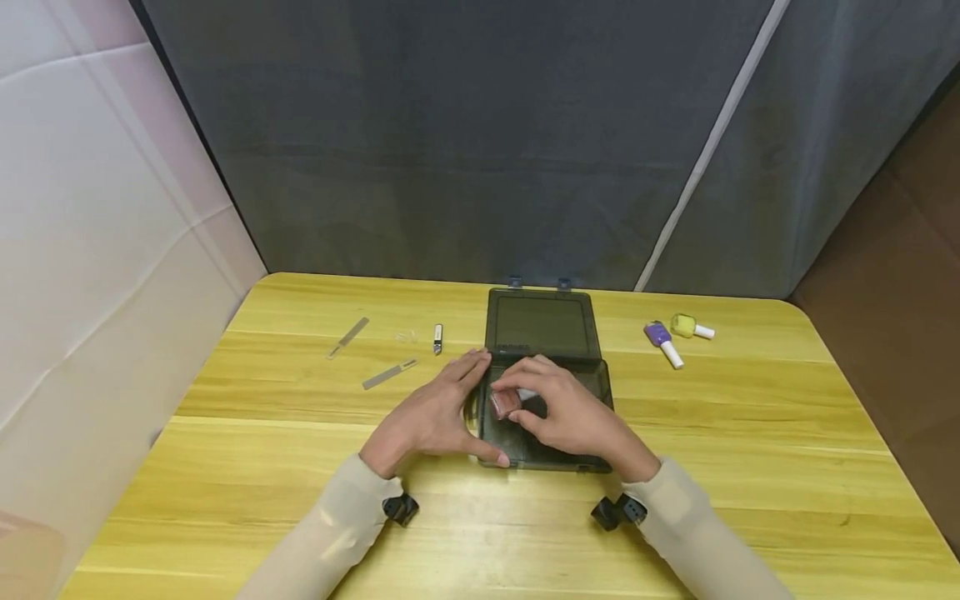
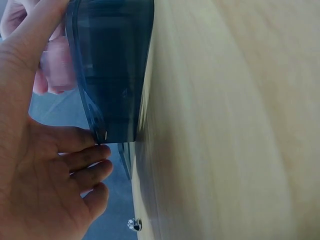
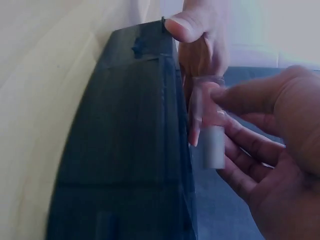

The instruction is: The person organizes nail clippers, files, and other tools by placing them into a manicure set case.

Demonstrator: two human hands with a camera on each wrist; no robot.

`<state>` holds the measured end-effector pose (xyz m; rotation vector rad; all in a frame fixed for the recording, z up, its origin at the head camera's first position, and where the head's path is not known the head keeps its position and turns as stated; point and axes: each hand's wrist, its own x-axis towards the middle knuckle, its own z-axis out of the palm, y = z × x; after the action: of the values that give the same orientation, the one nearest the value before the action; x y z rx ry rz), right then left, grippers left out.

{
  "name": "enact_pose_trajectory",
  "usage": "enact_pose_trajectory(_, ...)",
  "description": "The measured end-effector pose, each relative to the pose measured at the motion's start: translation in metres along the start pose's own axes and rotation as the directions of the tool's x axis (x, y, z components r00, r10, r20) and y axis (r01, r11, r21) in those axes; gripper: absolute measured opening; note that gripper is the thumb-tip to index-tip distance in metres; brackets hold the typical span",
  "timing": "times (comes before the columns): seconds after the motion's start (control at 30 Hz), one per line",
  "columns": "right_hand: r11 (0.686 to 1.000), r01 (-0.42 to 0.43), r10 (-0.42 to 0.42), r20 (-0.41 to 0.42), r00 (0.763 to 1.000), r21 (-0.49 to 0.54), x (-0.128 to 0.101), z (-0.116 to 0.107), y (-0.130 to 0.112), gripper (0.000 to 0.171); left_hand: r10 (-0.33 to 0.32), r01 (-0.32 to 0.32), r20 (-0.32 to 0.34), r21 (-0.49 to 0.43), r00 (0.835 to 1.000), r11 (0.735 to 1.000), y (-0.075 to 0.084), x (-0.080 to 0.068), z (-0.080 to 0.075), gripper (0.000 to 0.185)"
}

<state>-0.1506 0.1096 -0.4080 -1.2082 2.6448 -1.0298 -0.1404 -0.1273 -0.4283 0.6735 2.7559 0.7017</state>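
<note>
My right hand [image 1: 558, 408] pinches a pinkish nail polish bottle [image 1: 505, 403] with a whitish cap [image 3: 214, 147] between thumb and fingers, above a dark see-through plastic box [image 1: 551, 446]. The box lies with its lid [image 1: 542, 321] laid back. My left hand [image 1: 442, 408] holds the box by its left side, thumb at the front edge and fingers near the back left corner. In the left wrist view the fingertips [image 2: 102, 150] meet the box corner, while the bottle shows behind the box wall. The box's inside is partly hidden by my hands.
Right of the box lie a purple nail polish bottle [image 1: 659, 335] and a yellow one [image 1: 683, 325], both white-capped. Left of it are a nail clipper [image 1: 438, 339], two grey nail files [image 1: 389, 374] and small clear pieces [image 1: 407, 337]. A dark curtain [image 1: 450, 150] hangs behind the wooden table [image 1: 247, 467].
</note>
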Motion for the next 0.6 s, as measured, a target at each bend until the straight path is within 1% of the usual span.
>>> enact_pose_trajectory(0.1, 1.0, 0.005, -0.005, 0.016, 1.0, 0.002, -0.002, 0.001, -0.001, 0.035, -0.003, 0.003, 0.003, -0.005, 1.0, 1.0, 0.0, 0.0, 0.0, 0.146)
enact_pose_trajectory(0.27, 1.0, -0.003, 0.004, -0.043, 0.999, 0.009, -0.009, -0.007, 0.004, 0.039, -0.009, 0.009, 0.006, -0.006, 1.0, 1.0, 0.001, 0.0, -0.001, 0.146)
enact_pose_trajectory(0.37, 1.0, -0.019, 0.02, -0.074, 0.997, 0.008, -0.013, -0.014, 0.009, 0.045, -0.016, 0.016, 0.003, -0.003, 1.0, 1.0, 0.002, 0.0, -0.001, 0.146)
enact_pose_trajectory(0.6, 0.996, -0.088, 0.089, -0.127, 0.988, 0.016, -0.022, -0.031, 0.021, 0.063, -0.025, 0.025, -0.002, 0.004, 1.0, 1.0, 0.001, 0.0, 0.001, 0.148)
